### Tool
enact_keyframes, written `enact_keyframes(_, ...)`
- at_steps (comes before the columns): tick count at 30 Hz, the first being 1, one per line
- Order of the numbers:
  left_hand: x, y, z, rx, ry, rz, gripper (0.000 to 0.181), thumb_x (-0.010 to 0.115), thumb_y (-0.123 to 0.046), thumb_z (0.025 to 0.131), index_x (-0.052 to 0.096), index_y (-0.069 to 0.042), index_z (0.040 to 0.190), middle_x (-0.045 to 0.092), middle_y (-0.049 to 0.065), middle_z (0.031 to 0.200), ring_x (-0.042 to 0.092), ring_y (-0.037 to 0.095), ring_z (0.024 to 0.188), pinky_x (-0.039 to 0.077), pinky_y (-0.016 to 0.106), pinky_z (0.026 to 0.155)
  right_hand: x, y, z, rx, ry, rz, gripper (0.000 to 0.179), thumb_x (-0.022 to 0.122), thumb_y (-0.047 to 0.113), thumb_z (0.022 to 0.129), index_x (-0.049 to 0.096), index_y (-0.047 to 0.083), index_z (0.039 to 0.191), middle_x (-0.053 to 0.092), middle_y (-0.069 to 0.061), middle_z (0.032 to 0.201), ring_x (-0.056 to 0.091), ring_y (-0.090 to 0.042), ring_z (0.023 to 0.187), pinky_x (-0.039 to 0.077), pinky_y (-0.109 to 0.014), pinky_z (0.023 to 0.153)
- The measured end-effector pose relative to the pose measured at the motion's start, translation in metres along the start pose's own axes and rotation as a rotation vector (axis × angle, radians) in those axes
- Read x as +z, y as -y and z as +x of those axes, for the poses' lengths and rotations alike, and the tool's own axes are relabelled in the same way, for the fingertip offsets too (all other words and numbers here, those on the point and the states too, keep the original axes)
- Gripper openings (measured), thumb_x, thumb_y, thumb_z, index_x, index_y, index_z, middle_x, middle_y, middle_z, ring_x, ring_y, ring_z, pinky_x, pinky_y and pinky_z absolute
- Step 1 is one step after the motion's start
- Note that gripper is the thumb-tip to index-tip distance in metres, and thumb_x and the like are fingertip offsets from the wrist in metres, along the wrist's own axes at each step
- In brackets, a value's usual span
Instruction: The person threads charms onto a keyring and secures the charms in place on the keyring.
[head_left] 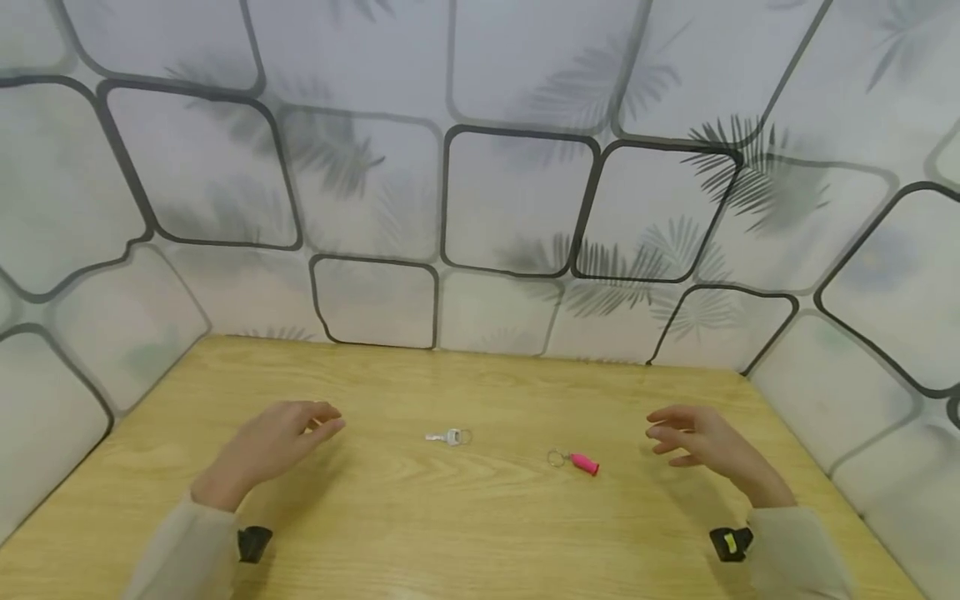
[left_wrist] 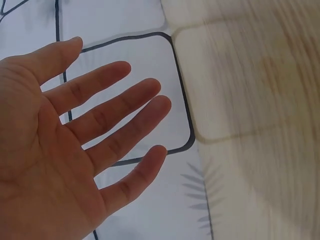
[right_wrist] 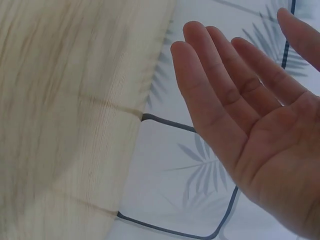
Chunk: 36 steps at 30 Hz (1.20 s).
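Observation:
A silver key (head_left: 444,437) on a small ring lies near the middle of the wooden table, its blade pointing left. To its right and a little nearer is a bright pink, bullet-shaped key fob (head_left: 584,463) with a metal split ring at its left end. My left hand (head_left: 279,439) hovers over the table left of the key, holding nothing; the left wrist view shows its fingers spread. On the far right, my right hand (head_left: 703,443) is held above the table beyond the pink fob, with relaxed fingers and a bare palm (right_wrist: 280,145).
The wood-grain table (head_left: 465,533) meets a patterned wall (head_left: 510,200) at the back, with similar panels on the left and right sides. Dark wrist devices sit below the left cuff (head_left: 253,543) and right cuff (head_left: 731,544).

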<state>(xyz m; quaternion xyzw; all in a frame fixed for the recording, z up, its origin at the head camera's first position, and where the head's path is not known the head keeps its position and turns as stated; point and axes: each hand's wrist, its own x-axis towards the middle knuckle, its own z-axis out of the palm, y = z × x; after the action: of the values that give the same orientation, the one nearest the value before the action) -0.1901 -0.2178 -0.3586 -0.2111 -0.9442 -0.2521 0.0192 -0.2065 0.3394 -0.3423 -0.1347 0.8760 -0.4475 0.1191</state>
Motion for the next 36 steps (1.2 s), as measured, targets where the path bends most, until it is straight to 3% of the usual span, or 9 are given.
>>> enact_keyframes(7, 0.006, 0.001, 0.011, 0.012, 0.037, -0.211, 0.045, 0.051, -0.029, 0.108, 0.063, 0.011, 0.125, 0.068, 0.024, 0.119, 0.066, 0.038, 0.105, 0.054, 0.056, 0.088, 0.004, 0.006, 0.007, 0.025, 0.111, 0.120, 0.056, 0.059, 0.018, 0.104, 0.040, -0.022, 0.139, 0.053, -0.037, 0.134, 0.067, -0.038, 0.107, 0.059, -0.048, 0.082)
enact_keyframes(13, 0.010, -0.005, 0.018, -0.024, 0.093, -0.382, 0.049, 0.049, -0.032, 0.109, 0.060, 0.010, 0.130, 0.064, 0.026, 0.127, 0.059, 0.044, 0.118, 0.047, 0.061, 0.097, 0.010, 0.009, 0.014, 0.059, 0.097, 0.130, 0.057, 0.060, 0.020, 0.103, 0.041, -0.021, 0.139, 0.052, -0.036, 0.136, 0.063, -0.039, 0.112, 0.058, -0.048, 0.084)
enact_keyframes(16, 0.014, -0.007, 0.022, -0.033, 0.124, -0.436, 0.050, 0.047, -0.033, 0.109, 0.059, 0.009, 0.133, 0.060, 0.027, 0.132, 0.055, 0.046, 0.124, 0.044, 0.062, 0.100, 0.013, 0.007, 0.017, 0.085, 0.097, 0.162, 0.055, 0.058, 0.020, 0.105, 0.042, -0.020, 0.138, 0.054, -0.034, 0.134, 0.062, -0.040, 0.114, 0.058, -0.049, 0.085)
enact_keyframes(24, 0.021, -0.008, 0.033, -0.014, 0.185, -0.536, 0.048, 0.045, -0.028, 0.110, 0.056, 0.012, 0.133, 0.060, 0.028, 0.130, 0.060, 0.042, 0.117, 0.052, 0.054, 0.093, 0.021, 0.005, 0.022, 0.107, 0.136, 0.202, 0.056, 0.061, 0.023, 0.103, 0.045, -0.018, 0.137, 0.060, -0.026, 0.129, 0.063, -0.038, 0.112, 0.057, -0.051, 0.086)
enact_keyframes(36, 0.033, -0.015, 0.049, -0.109, 0.219, -0.665, 0.049, 0.045, -0.029, 0.109, 0.055, 0.012, 0.134, 0.057, 0.028, 0.134, 0.060, 0.037, 0.112, 0.055, 0.048, 0.089, 0.031, 0.008, 0.032, 0.110, 0.158, 0.238, 0.052, 0.061, 0.020, 0.102, 0.047, -0.018, 0.135, 0.063, -0.026, 0.126, 0.065, -0.038, 0.110, 0.057, -0.052, 0.086)
